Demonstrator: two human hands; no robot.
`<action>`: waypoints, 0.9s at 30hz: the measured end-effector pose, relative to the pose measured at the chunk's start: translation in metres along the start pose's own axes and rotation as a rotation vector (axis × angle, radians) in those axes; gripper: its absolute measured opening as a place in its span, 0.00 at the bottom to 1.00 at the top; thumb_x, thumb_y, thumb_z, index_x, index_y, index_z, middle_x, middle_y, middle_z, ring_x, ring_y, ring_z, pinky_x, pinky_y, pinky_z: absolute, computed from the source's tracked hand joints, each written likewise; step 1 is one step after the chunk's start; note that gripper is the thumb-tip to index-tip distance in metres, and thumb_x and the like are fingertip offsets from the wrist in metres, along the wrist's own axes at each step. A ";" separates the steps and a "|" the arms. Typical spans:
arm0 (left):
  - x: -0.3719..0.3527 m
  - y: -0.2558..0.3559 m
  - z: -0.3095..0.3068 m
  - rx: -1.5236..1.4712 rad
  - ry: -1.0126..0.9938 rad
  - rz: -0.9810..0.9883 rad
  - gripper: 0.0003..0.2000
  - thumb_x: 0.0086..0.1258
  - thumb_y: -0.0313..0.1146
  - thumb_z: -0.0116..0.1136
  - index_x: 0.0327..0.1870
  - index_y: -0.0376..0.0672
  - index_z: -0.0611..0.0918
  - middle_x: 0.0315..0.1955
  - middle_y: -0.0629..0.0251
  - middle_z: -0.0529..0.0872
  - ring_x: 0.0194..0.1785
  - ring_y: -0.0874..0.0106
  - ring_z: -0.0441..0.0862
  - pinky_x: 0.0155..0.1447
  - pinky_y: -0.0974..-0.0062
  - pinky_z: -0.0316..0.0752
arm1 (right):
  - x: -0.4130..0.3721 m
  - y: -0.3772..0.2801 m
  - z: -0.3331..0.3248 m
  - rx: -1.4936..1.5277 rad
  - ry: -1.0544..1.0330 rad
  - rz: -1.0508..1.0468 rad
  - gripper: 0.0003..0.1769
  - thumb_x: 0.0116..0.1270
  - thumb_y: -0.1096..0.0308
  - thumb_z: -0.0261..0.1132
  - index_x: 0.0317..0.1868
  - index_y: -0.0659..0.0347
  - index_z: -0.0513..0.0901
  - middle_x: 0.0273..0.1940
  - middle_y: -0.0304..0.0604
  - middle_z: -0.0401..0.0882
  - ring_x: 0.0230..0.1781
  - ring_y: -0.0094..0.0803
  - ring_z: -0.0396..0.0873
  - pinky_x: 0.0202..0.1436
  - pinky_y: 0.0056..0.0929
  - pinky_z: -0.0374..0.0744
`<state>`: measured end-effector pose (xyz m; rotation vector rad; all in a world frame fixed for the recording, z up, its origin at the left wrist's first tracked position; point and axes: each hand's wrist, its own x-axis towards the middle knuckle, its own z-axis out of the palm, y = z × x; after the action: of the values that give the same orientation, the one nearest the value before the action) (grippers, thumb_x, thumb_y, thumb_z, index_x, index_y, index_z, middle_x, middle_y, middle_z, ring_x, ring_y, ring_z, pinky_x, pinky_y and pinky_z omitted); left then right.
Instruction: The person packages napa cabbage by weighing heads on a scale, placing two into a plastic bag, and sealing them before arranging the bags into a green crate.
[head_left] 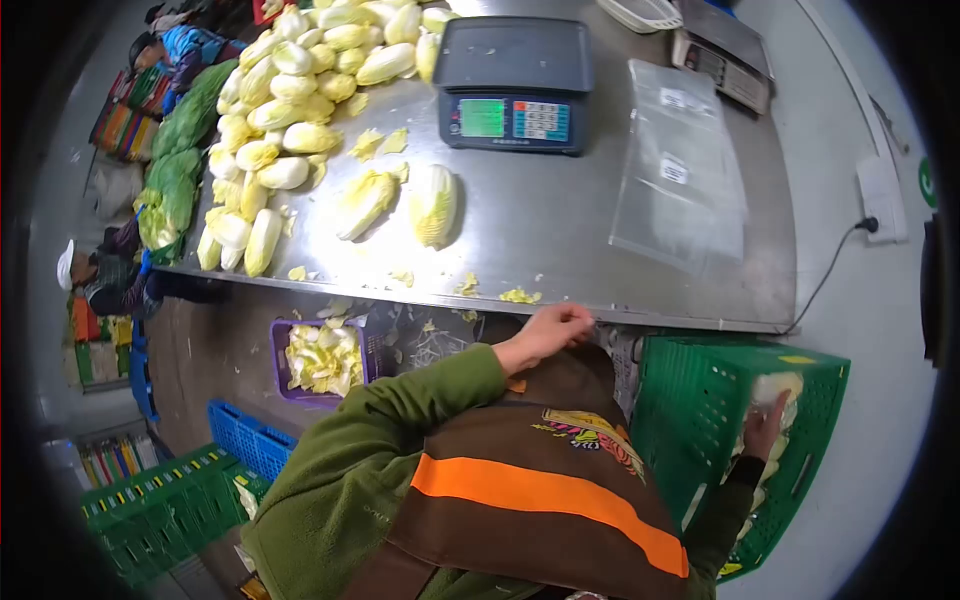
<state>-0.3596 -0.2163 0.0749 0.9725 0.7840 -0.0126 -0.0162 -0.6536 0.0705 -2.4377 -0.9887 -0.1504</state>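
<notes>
My left hand (550,332) hovers at the table's front edge, fingers curled together, with nothing visible in them. My right hand (765,425) reaches into a green plastic crate (690,385) at my right side and grips a cabbage in clear wrapping (776,386). Other pale wrapped pieces lie below it in the crate, partly covered by my arm. On the steel table (530,230) are two loose napa cabbages, one trimmed and upright (433,207), the other with ragged leaves (367,203). A digital scale (515,85) with a lit green display stands behind them.
Napa cabbages (290,90) are heaped at the table's left. Clear plastic bags (680,165) lie flat at right, near a second scale (722,60). A purple crate (277,355) of leaf trimmings sits on the floor. A power cable (835,265) hangs at right. Other people (110,280) work at left.
</notes>
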 end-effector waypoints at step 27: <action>-0.066 0.072 -0.357 1.137 1.098 0.340 0.55 0.42 0.46 0.83 0.75 0.41 0.64 0.66 0.36 0.66 0.71 0.41 0.62 0.72 0.48 0.61 | 0.145 -0.511 0.297 1.747 -1.110 0.754 0.43 0.74 0.44 0.61 0.76 0.66 0.59 0.67 0.63 0.72 0.65 0.58 0.75 0.65 0.57 0.79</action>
<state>-0.5940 0.0699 0.0545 2.2576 1.6658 0.4490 -0.2817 -0.1066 0.0622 -0.8428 -0.0984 1.6482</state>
